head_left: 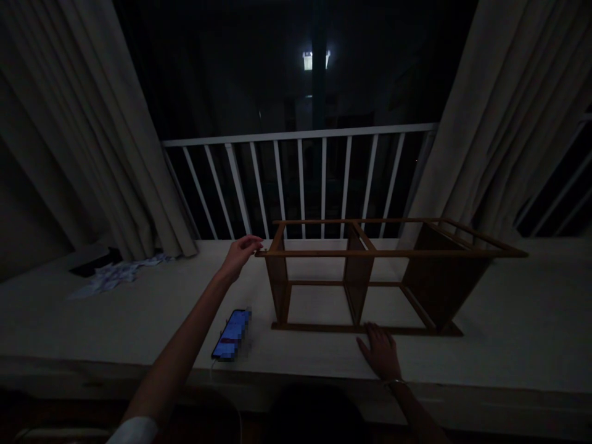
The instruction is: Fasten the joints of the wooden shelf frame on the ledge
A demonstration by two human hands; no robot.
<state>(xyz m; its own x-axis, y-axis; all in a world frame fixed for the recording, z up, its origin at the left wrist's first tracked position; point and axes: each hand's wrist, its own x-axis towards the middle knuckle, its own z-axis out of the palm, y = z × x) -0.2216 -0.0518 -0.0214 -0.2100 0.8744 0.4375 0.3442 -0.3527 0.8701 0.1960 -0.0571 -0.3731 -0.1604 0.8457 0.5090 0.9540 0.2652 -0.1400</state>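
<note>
A brown wooden shelf frame [319,253] lies on its side on the pale ledge, its boards standing upright between the rails. My left hand [243,250] is at the left end of its upper front rail. The fingers there are drawn together in a pinch around something too small and dark to make out. My right hand [380,350], with a thin bracelet at the wrist, lies flat with fingers apart. Its fingertips touch or nearly touch the lower front rail. A lit phone [231,335] lies on the ledge between my left forearm and the frame, a cable at its lower end.
Crumpled patterned sheets or bags [113,274] lie at the left beside a dark flat item [95,262]. White railings [300,134] stand behind the ledge before a dark window. Curtains [134,154] hang on both sides. The ledge's front edge [324,376] runs close to me.
</note>
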